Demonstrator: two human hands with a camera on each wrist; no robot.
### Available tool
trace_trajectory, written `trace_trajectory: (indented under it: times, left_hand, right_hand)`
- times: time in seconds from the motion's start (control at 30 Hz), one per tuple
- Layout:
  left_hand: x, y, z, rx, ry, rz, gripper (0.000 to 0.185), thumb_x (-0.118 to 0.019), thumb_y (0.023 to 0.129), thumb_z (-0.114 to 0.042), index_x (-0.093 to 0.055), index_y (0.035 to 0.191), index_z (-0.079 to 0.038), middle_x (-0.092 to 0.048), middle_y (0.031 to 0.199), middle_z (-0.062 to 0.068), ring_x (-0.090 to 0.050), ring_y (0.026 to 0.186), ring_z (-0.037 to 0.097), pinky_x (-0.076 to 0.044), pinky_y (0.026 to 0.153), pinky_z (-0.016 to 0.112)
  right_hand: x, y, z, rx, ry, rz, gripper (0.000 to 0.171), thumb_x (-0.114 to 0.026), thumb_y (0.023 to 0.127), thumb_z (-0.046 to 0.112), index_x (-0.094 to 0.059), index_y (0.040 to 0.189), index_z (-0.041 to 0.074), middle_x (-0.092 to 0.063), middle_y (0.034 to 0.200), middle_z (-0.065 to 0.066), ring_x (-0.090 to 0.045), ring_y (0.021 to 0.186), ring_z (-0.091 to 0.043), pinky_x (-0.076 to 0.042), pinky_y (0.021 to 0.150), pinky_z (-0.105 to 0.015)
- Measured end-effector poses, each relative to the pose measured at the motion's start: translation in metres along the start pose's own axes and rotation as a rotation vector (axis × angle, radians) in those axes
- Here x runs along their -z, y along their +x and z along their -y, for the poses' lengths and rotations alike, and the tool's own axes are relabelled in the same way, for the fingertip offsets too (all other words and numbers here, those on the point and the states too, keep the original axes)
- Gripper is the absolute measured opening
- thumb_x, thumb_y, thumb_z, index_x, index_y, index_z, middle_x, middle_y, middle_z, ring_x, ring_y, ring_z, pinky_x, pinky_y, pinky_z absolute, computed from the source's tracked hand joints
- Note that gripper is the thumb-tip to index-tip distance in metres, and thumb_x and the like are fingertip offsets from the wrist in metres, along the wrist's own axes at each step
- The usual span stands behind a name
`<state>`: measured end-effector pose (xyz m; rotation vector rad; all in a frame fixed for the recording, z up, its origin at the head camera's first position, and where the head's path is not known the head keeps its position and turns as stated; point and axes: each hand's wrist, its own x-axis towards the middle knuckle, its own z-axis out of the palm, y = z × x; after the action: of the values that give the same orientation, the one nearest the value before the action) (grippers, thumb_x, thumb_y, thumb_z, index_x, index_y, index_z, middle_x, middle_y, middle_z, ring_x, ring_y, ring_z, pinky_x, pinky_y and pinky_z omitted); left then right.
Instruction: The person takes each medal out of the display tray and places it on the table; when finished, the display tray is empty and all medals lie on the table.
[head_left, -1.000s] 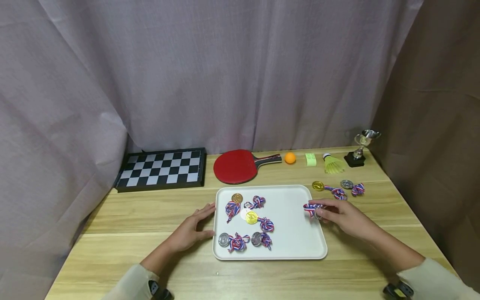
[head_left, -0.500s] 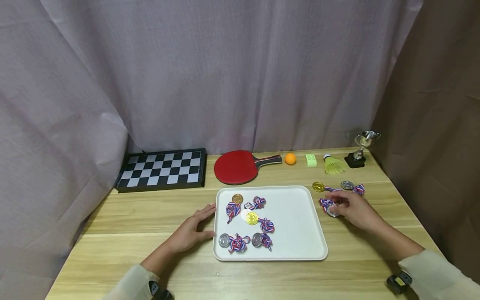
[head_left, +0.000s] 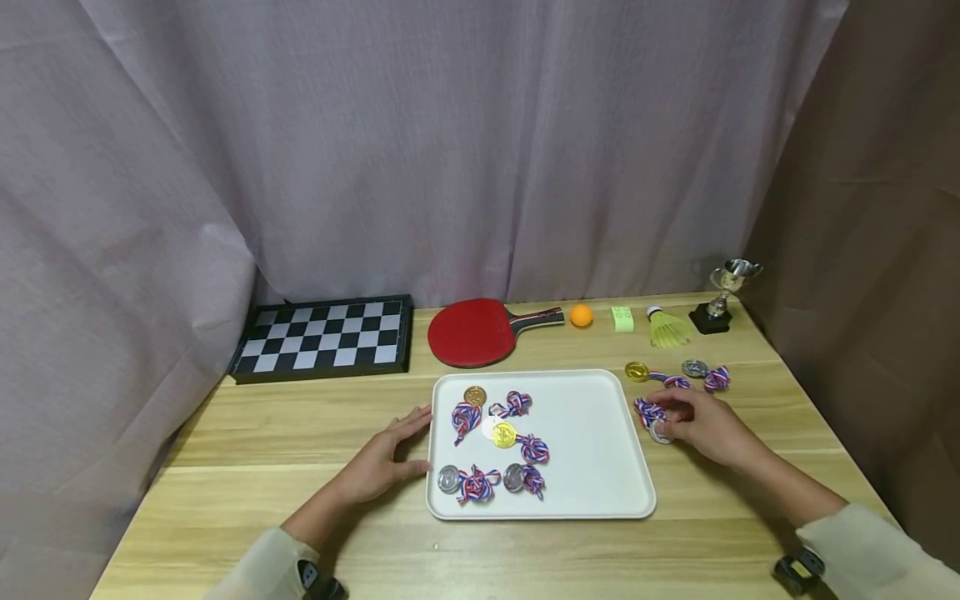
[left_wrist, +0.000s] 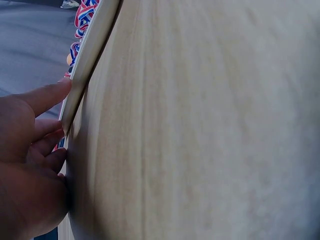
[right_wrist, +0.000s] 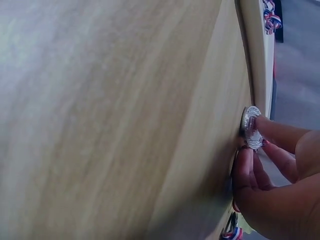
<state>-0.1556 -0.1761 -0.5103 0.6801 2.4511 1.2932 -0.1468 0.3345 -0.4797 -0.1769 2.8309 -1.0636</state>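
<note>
In the head view a silver medal [head_left: 659,432] with a bunched red, white and blue ribbon [head_left: 648,411] is at the table just right of the white tray [head_left: 592,500]. My right hand [head_left: 708,426] pinches this medal, and the right wrist view shows the thumb on the face of the silver disc [right_wrist: 252,125]. At the tray's left edge my left hand [head_left: 377,463] touches the rim with thumb and fingertips, its fingers extended. The tray bears several medals, among them a gold one [head_left: 503,435] and a silver one [head_left: 448,479], mostly along its left half.
Behind my right hand lie a gold medal [head_left: 637,372] and a silver medal [head_left: 694,368]. Along the back stand a chessboard [head_left: 322,340], a red paddle [head_left: 468,333], an orange ball [head_left: 581,315], a green block [head_left: 622,319], a shuttlecock [head_left: 666,329] and a trophy cup [head_left: 723,296].
My right hand has carried the silver medal from over the tray's right edge to the table beside it, then shifted it slightly left. My left hand has stayed put.
</note>
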Motion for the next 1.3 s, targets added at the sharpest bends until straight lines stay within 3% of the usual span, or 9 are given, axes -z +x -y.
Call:
trace_trajectory:
  times: [0.33, 0.5, 0.6, 0.73, 0.8, 0.97, 1.1, 1.2, 1.3]
  left_hand:
    - [0.001, -0.001, -0.001, -0.002, 0.013, 0.002, 0.078, -0.079, 0.091, -0.018, -0.041, 0.157, -0.005, -0.031, 0.168, 0.005, -0.018, 0.158, 0.031, -0.005, 0.129, 0.055]
    - [0.001, -0.001, -0.001, -0.003, 0.012, 0.004, 0.077, -0.079, 0.091, -0.018, -0.041, 0.157, -0.004, -0.032, 0.168, 0.006, -0.018, 0.158, 0.032, -0.005, 0.129, 0.055]
    - [0.001, -0.001, -0.001, -0.001, 0.007, 0.004, 0.077, -0.079, 0.091, -0.018, -0.041, 0.157, -0.005, -0.032, 0.168, 0.006, -0.018, 0.158, 0.031, -0.005, 0.129, 0.054]
    - [0.001, -0.001, -0.001, 0.002, 0.012, 0.003, 0.077, -0.079, 0.092, -0.019, -0.041, 0.158, -0.005, -0.031, 0.168, 0.006, -0.017, 0.158, 0.031, -0.005, 0.129, 0.054]
    - [0.001, -0.001, -0.002, 0.003, 0.016, 0.002, 0.077, -0.079, 0.092, -0.019, -0.041, 0.158, -0.006, -0.031, 0.168, 0.006, -0.017, 0.158, 0.031, -0.005, 0.129, 0.055]
    - [0.001, -0.001, -0.003, 0.006, 0.023, 0.003, 0.077, -0.079, 0.092, -0.02, -0.041, 0.158, -0.006, -0.031, 0.168, 0.005, -0.017, 0.158, 0.031, -0.005, 0.129, 0.055]
    - [0.001, -0.001, -0.002, 0.001, 0.025, 0.002, 0.077, -0.079, 0.092, -0.02, -0.041, 0.157, -0.005, -0.031, 0.168, 0.005, -0.017, 0.158, 0.031, -0.005, 0.129, 0.055]
    - [0.001, -0.001, -0.002, -0.003, 0.021, 0.001, 0.077, -0.079, 0.091, -0.019, -0.041, 0.157, -0.005, -0.031, 0.168, 0.005, -0.017, 0.158, 0.031, -0.005, 0.129, 0.055]
    - [0.001, 0.0, -0.001, -0.006, 0.016, 0.001, 0.077, -0.079, 0.091, -0.019, -0.041, 0.157, -0.004, -0.031, 0.168, 0.006, -0.017, 0.158, 0.032, -0.005, 0.129, 0.055]
  right_hand:
    - [0.014, -0.004, 0.011, 0.029, 0.014, -0.021, 0.045, -0.08, 0.09, 0.01, -0.066, 0.13, -0.003, -0.072, 0.108, -0.015, -0.061, 0.085, -0.015, -0.052, 0.057, -0.025]
    - [0.016, -0.005, 0.029, 0.07, 0.034, -0.036, 0.042, -0.08, 0.09, 0.011, -0.068, 0.128, -0.002, -0.066, 0.125, -0.024, -0.063, 0.09, -0.015, -0.053, 0.063, -0.023]
    - [0.012, -0.004, 0.042, 0.102, 0.066, -0.016, 0.038, -0.08, 0.09, 0.011, -0.07, 0.126, -0.001, -0.066, 0.126, -0.024, -0.064, 0.09, -0.014, -0.054, 0.064, -0.023]
    - [0.0, -0.001, 0.056, 0.123, 0.115, 0.034, 0.036, -0.08, 0.091, 0.013, -0.071, 0.123, 0.001, -0.069, 0.102, -0.011, -0.063, 0.087, -0.014, -0.055, 0.065, -0.023]
    - [-0.009, 0.002, 0.062, 0.136, 0.141, 0.059, 0.035, -0.079, 0.091, 0.014, -0.071, 0.122, 0.001, -0.069, 0.098, -0.008, -0.063, 0.086, -0.015, -0.055, 0.066, -0.024]
    - [-0.032, 0.009, 0.077, 0.138, 0.215, 0.141, 0.033, -0.077, 0.093, 0.016, -0.071, 0.123, 0.003, -0.071, 0.11, -0.013, -0.065, 0.095, -0.02, -0.057, 0.076, -0.026]
    - [-0.053, 0.017, 0.092, 0.133, 0.265, 0.198, 0.034, -0.076, 0.094, 0.016, -0.071, 0.124, 0.002, -0.071, 0.118, -0.014, -0.066, 0.105, -0.025, -0.058, 0.09, -0.038]
    - [-0.068, 0.023, 0.1, 0.158, 0.262, 0.224, 0.034, -0.077, 0.093, 0.018, -0.071, 0.124, 0.003, -0.071, 0.121, -0.012, -0.066, 0.112, -0.029, -0.056, 0.099, -0.047]
    - [-0.081, 0.029, 0.107, 0.176, 0.238, 0.237, 0.034, -0.078, 0.093, 0.021, -0.072, 0.122, 0.006, -0.072, 0.122, -0.01, -0.066, 0.115, -0.03, -0.056, 0.101, -0.049]
